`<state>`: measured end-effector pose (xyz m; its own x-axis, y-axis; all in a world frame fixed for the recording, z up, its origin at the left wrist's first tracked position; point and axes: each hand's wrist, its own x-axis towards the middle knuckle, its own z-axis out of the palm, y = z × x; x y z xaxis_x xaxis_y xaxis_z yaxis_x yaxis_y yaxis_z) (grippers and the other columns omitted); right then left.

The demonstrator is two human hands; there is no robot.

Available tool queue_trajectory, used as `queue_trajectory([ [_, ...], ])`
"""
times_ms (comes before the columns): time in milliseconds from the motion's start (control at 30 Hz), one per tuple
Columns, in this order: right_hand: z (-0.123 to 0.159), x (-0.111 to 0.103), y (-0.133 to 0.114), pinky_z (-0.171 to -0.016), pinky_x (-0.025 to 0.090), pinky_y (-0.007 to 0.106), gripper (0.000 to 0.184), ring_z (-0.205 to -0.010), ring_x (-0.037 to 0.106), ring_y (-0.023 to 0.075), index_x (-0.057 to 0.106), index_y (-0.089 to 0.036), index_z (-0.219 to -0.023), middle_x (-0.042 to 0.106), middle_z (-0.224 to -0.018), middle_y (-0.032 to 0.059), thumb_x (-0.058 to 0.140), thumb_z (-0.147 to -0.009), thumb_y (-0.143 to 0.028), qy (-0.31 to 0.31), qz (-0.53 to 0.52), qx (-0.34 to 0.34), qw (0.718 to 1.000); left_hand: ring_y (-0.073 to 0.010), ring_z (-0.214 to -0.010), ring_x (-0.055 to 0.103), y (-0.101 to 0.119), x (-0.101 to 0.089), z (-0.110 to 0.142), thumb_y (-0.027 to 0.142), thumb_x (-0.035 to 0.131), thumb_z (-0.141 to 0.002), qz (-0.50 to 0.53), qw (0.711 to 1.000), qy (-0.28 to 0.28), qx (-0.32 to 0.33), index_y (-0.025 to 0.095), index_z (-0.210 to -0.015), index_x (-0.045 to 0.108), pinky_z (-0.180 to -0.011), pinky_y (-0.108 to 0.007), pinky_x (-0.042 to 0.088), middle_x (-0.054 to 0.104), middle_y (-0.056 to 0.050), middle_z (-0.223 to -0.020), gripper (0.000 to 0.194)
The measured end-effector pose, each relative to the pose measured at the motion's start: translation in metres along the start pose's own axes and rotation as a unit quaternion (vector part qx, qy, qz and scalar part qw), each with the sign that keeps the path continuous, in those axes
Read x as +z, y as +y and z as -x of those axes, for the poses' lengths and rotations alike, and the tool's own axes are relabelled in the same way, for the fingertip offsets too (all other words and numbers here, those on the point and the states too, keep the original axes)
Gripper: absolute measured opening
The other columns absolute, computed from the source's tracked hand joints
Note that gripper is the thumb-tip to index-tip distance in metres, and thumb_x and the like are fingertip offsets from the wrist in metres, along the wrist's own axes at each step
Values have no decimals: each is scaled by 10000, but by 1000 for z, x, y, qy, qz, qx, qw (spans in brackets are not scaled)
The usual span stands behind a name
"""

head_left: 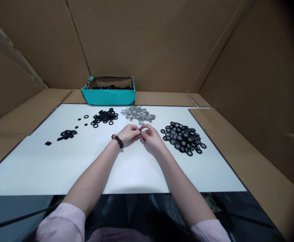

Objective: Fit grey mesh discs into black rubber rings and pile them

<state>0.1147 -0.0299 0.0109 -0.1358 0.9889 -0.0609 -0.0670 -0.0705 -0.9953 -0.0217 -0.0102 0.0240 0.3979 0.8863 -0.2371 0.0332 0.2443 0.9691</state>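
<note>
My left hand [130, 133], with a dark beaded bracelet at the wrist, and my right hand [150, 136] meet over the middle of the white board. Both are closed, thumb and fingers pinching a small black piece [140, 131] between them. The fingertips cover most of it, so its exact shape is hidden. Just beyond the hands lies a pile of translucent grey discs [138, 114]. Black rings [105, 116] are heaped to the left of the discs. On the right is a large pile of black rings with grey centres [183, 137].
A teal box [109, 96] holding black pieces stands behind the board. Further left lie a small cluster of black rings [67, 134] and several loose black bits [48, 143]. Cardboard walls [149, 43] enclose the white board [137, 174] at the back and sides.
</note>
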Motion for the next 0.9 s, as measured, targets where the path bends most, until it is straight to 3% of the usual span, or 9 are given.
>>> queue_trajectory([
  [133, -1, -3, 3, -556, 375, 254, 132, -543, 462, 120, 589, -167, -679, 544, -567, -7, 468, -680, -219, -56, 125, -55, 989, -67, -388, 390, 0, -5, 3, 103, 550, -654, -93, 991, -92, -18, 162, -511, 453, -407, -209, 255, 439, 27, -413, 182],
  [300, 5, -1, -2, -710, 395, 303, 181, -725, 522, 172, 588, -189, -740, 594, -732, 33, 408, -757, -202, -12, 276, -133, 952, -74, -406, 360, -3, -4, 1, 191, 563, -695, -129, 987, -93, 16, 167, -558, 472, -431, -220, 253, 411, 39, -426, 166],
  [367, 10, -10, -9, -688, 398, 300, 181, -690, 518, 174, 585, -200, -797, 583, -721, 36, 406, -773, -211, 38, 290, -142, 945, -98, -460, 425, 1, -8, 0, 265, 598, -706, -177, 983, -30, 35, 166, -598, 508, -467, -228, 300, 478, 14, -491, 172],
  [433, 16, -31, -17, -659, 403, 301, 184, -642, 515, 174, 572, -201, -856, 584, -718, 44, 410, -784, -247, 138, 300, -136, 934, -149, -586, 526, 7, -20, 2, 312, 606, -720, -253, 958, 127, 54, 171, -636, 526, -531, -244, 354, 561, -32, -606, 183],
  [500, 26, -62, -22, -678, 413, 324, 181, -661, 537, 193, 556, -187, -871, 606, -748, 73, 447, -766, -286, 239, 335, -125, 903, -219, -768, 588, 12, -35, 4, 299, 589, -744, -313, 887, 333, 71, 178, -684, 514, -621, -275, 393, 611, -87, -735, 154],
  [567, 38, -96, -23, -705, 419, 349, 177, -695, 556, 216, 553, -180, -821, 622, -768, 100, 457, -749, -310, 307, 379, -109, 866, -293, -926, 595, 14, -51, 6, 276, 588, -754, -347, 823, 446, 52, 169, -792, 519, -704, -327, 416, 632, -161, -879, 133],
  [633, 49, -123, -17, -708, 420, 361, 191, -699, 558, 226, 560, -177, -768, 628, -759, 114, 448, -748, -331, 330, 424, -88, 839, -347, -993, 588, 12, -63, 6, 261, 588, -759, -381, 793, 475, -6, 135, -906, 523, -757, -389, 430, 620, -236, -991, 203],
  [733, 57, -144, -3, -708, 415, 367, 198, -687, 542, 226, 581, -167, -753, 619, -748, 116, 439, -743, -304, 332, 497, -57, 800, -363, -1002, 599, 7, -69, 3, 258, 554, -793, -439, 772, 451, -94, 91, -1001, 529, -797, -441, 448, 614, -272, -1048, 268],
  [900, 53, -138, -3, -711, 419, 356, 173, -746, 538, 218, 589, -165, -776, 585, -882, 130, 454, -747, -268, 350, 539, -92, 760, -329, -999, 613, 7, -66, 0, 222, 516, -813, -457, 758, 454, -105, 90, -1028, 552, -795, -424, 478, 626, -244, -1070, 255],
])
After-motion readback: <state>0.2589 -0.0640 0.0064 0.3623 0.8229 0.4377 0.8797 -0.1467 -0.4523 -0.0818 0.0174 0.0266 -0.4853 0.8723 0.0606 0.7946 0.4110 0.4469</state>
